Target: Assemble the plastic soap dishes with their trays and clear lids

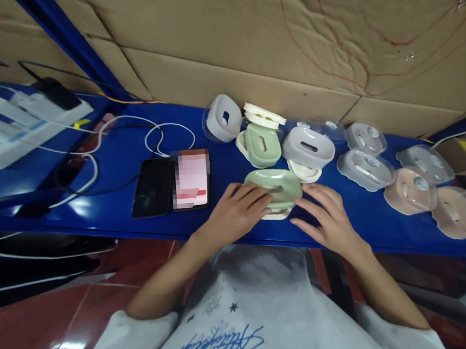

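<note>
A pale green oval dish [285, 187] sits over a cream base [278, 214] near the front edge of the blue table. My left hand [241, 208] lies over the dish's left side, its fingers bent across the green surface and its palm down. At the right end of the dish, my right hand [326, 210] has its fingers apart, with fingertips at or close to the rim. Just behind stand another green dish [263, 147], a white slotted dish [309, 147] and stacked cream pieces [264, 116].
Two phones, one dark [151, 188] and one lit [191, 180], lie left on the blue table [111, 209]. White cables run to a power strip [34, 130]. Several clear-covered dishes [409, 190] stand at right. Cardboard [207, 38] rises behind.
</note>
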Motion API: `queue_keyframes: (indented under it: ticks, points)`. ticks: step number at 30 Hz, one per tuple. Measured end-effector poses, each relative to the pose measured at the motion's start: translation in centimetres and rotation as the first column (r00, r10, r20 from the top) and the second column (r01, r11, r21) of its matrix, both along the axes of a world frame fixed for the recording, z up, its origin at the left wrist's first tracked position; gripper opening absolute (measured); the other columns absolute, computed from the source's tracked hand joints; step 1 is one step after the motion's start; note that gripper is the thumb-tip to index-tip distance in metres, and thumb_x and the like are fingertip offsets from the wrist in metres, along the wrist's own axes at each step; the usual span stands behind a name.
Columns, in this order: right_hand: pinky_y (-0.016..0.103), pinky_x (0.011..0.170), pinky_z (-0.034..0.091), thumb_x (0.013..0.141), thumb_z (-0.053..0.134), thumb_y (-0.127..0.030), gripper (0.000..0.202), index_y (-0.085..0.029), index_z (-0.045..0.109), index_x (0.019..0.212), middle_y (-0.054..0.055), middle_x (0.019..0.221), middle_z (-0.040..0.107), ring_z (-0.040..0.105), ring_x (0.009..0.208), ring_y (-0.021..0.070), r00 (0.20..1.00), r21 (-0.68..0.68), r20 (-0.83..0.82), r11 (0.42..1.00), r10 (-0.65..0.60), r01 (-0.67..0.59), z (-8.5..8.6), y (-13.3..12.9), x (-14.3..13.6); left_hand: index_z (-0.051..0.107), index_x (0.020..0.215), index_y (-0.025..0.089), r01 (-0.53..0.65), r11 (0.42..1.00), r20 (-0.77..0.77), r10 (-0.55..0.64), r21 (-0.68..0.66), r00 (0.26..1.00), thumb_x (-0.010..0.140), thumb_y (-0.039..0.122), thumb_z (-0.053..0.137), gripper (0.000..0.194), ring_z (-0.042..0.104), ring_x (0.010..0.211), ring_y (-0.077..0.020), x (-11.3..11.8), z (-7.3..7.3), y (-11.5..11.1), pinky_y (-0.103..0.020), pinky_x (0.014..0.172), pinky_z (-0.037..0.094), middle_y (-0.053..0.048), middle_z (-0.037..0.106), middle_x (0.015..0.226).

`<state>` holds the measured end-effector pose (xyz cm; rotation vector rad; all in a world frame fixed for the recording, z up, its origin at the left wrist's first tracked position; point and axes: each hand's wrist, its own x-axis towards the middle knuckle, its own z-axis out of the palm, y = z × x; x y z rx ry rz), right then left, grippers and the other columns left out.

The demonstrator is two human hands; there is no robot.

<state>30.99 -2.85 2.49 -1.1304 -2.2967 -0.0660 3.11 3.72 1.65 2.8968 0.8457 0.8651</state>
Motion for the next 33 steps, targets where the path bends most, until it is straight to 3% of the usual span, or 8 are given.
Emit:
queue_keyframes:
  ticks: [3, 10, 18, 21, 24, 27, 29, 33]
  points:
    - [0.062, 0.124, 0.044, 0.102, 0.073, -0.036, 0.07, -0.031, 0.044, 0.165, 0.011, 0.16, 0.059, 0.051, 0.153, 0.0338, 0.991, -0.078, 0.129, 0.997, 0.015, -0.005, -0.2, 0.4, -0.1, 0.068, 0.126, 0.022, 0.077, 0.997, -0.064, -0.079, -0.025, 0.995, 0.112, 0.03, 0.054, 0.022, 0.067, 0.124, -0.0251, -0.1, 0.3, -0.2, -0.043, 0.105, 0.046, -0.007, 0.076, 0.132]
    - [0.052, 0.124, 0.048, 0.106, 0.063, -0.02, 0.054, -0.027, 0.053, 0.159, 0.006, 0.145, 0.072, 0.065, 0.14, 0.0234, 0.988, -0.063, 0.105, 0.992, 0.117, -0.11, 0.5, 0.6, -1.6, 0.063, 0.137, 0.021, 0.078, 0.994, -0.084, -0.085, -0.075, 0.993, 0.103, 0.034, 0.067, 0.036, 0.059, 0.139, -0.0318, -2.2, 1.1, -0.2, -0.05, 0.112, 0.05, -0.014, 0.063, 0.15]
    - [0.055, 0.13, 0.041, 0.109, 0.051, -0.015, 0.048, -0.024, 0.056, 0.156, 0.007, 0.156, 0.063, 0.053, 0.151, 0.0232, 0.974, -0.177, 0.178, 0.978, 0.141, -0.109, -1.0, 1.0, -2.8, 0.066, 0.136, 0.021, 0.086, 0.976, -0.064, -0.101, -0.201, 0.993, 0.102, 0.038, 0.072, 0.039, 0.056, 0.144, -0.0336, -2.9, -0.2, 1.0, -0.053, 0.116, 0.052, -0.015, 0.062, 0.151]
    - [0.053, 0.127, 0.045, 0.11, 0.052, -0.02, 0.049, -0.028, 0.055, 0.158, 0.005, 0.156, 0.063, 0.055, 0.15, 0.0234, 0.977, -0.205, 0.142, 0.97, 0.158, -0.128, 0.0, 1.7, -1.6, 0.068, 0.135, 0.021, 0.084, 0.971, -0.039, -0.095, -0.225, 0.995, 0.101, 0.041, 0.072, 0.04, 0.057, 0.143, -0.0338, -2.8, -0.2, 1.1, -0.054, 0.117, 0.052, -0.013, 0.064, 0.15]
    - [0.055, 0.12, 0.05, 0.109, 0.051, -0.023, 0.047, -0.03, 0.059, 0.155, 0.006, 0.148, 0.07, 0.062, 0.142, 0.0279, 0.993, -0.118, 0.113, 0.993, 0.018, -0.004, 2.7, 3.8, 1.5, 0.07, 0.133, 0.021, 0.087, 0.971, -0.013, -0.092, -0.222, 0.996, 0.101, 0.036, 0.069, 0.035, 0.059, 0.142, -0.0321, -2.6, 0.0, 1.0, -0.052, 0.117, 0.052, -0.012, 0.066, 0.148]
    - [0.057, 0.12, 0.045, 0.108, 0.044, -0.018, 0.045, -0.024, 0.066, 0.147, 0.012, 0.147, 0.069, 0.06, 0.142, 0.0315, 0.961, -0.008, 0.154, 0.972, -0.231, 0.235, 5.5, 7.8, 6.0, 0.069, 0.135, 0.02, 0.092, 0.972, -0.006, -0.096, -0.218, 0.995, 0.102, 0.033, 0.066, 0.035, 0.058, 0.143, -0.0316, -2.4, 0.2, 0.8, -0.052, 0.117, 0.052, -0.012, 0.066, 0.148]
    - [0.059, 0.123, 0.038, 0.107, 0.046, -0.014, 0.046, -0.021, 0.063, 0.149, 0.015, 0.154, 0.063, 0.054, 0.148, 0.034, 0.882, -0.068, 0.27, 0.906, -0.386, 0.417, 6.7, 11.4, 9.0, 0.066, 0.139, 0.019, 0.096, 0.971, -0.01, -0.101, -0.219, 0.995, 0.102, 0.032, 0.066, 0.039, 0.056, 0.145, -0.0315, -2.1, 0.1, 0.6, -0.052, 0.118, 0.051, -0.012, 0.065, 0.151]
    - [0.062, 0.125, 0.031, 0.088, 0.083, -0.014, 0.087, -0.012, 0.043, 0.165, 0.029, 0.169, 0.04, 0.04, 0.157, 0.0433, 0.789, -0.348, 0.465, 0.736, -0.402, 0.58, 6.8, 18.5, 13.4, 0.061, 0.144, 0.017, 0.104, 0.968, -0.032, -0.114, -0.226, 0.993, 0.103, 0.027, 0.064, 0.043, 0.054, 0.147, -0.0311, -1.6, 0.0, 0.2, -0.052, 0.12, 0.05, -0.012, 0.063, 0.154]
